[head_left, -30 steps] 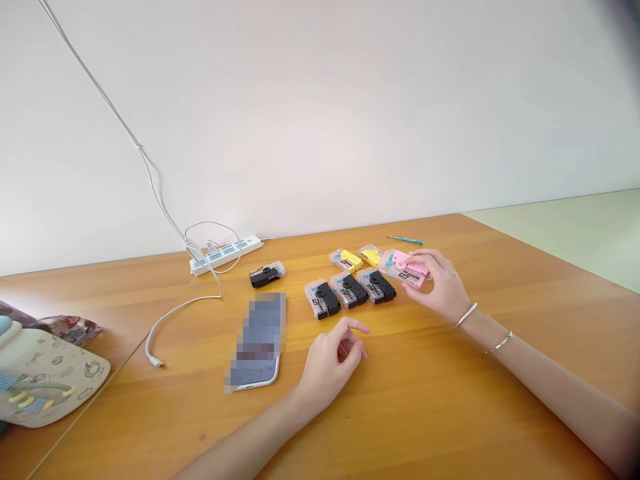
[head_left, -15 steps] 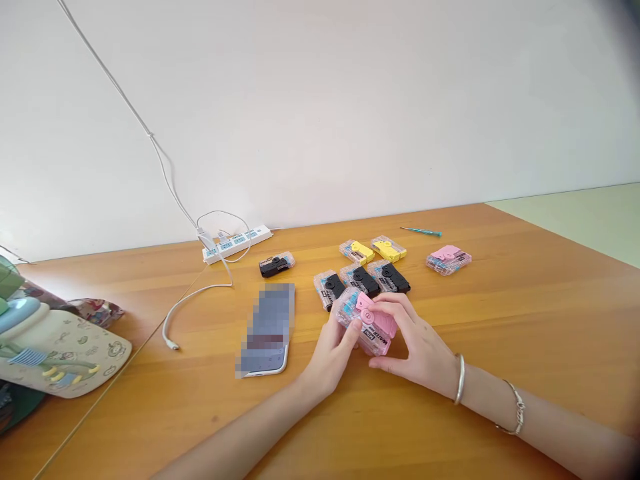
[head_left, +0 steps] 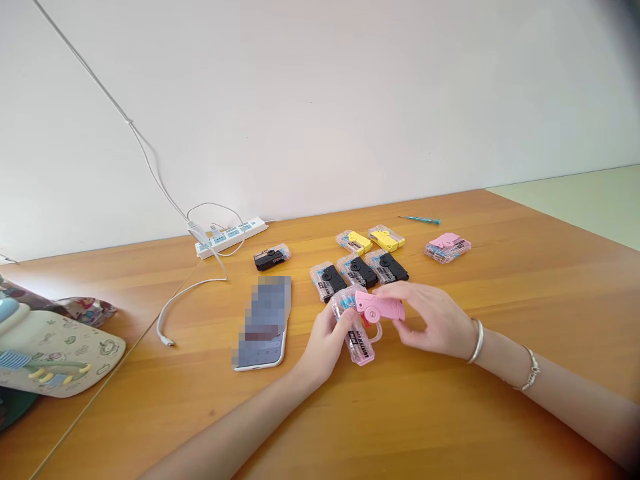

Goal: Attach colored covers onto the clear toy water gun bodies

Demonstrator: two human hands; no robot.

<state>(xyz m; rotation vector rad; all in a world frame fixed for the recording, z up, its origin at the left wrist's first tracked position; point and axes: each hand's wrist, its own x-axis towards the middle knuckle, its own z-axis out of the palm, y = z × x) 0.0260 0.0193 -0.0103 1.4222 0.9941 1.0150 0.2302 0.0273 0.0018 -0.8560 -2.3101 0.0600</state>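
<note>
Changed: the pink part of the held piece is now swung out from its clear body, where half a second ago it was folded flat; a second ago the left hand was empty.
View: everything below is seen from the head camera.
Left hand: the left hand (head_left: 326, 339) is closed on the near end of the small clear plastic case with a pink hinged part (head_left: 359, 333), with the thumb laid on top.
Right hand: the right hand (head_left: 431, 321) is pinched on the far end of the pink part, between thumb and fingertips; two thin silver bracelets (head_left: 477, 340) are worn on its wrist.
Held piece: the case is kept just above the orange wooden table (head_left: 450, 413), near its middle, between the two hands.
Behind it: three black-and-clear cases (head_left: 357, 270) are laid side by side, touching or nearly so, with two yellow-and-clear cases (head_left: 370, 239) just beyond them.
Far right: a second pink-and-clear case (head_left: 447, 247) is set apart, with a thin teal screwdriver (head_left: 420, 219) further back.
Left of the row: a single black-and-clear case (head_left: 270, 257) is placed alone, near a white power strip (head_left: 230, 237) and its loose white cable (head_left: 185, 293).
Near the left hand: a white-edged phone (head_left: 263, 323) is laid flat.
Table edge, left: a cream patterned pouch (head_left: 55, 353) is seen.
</note>
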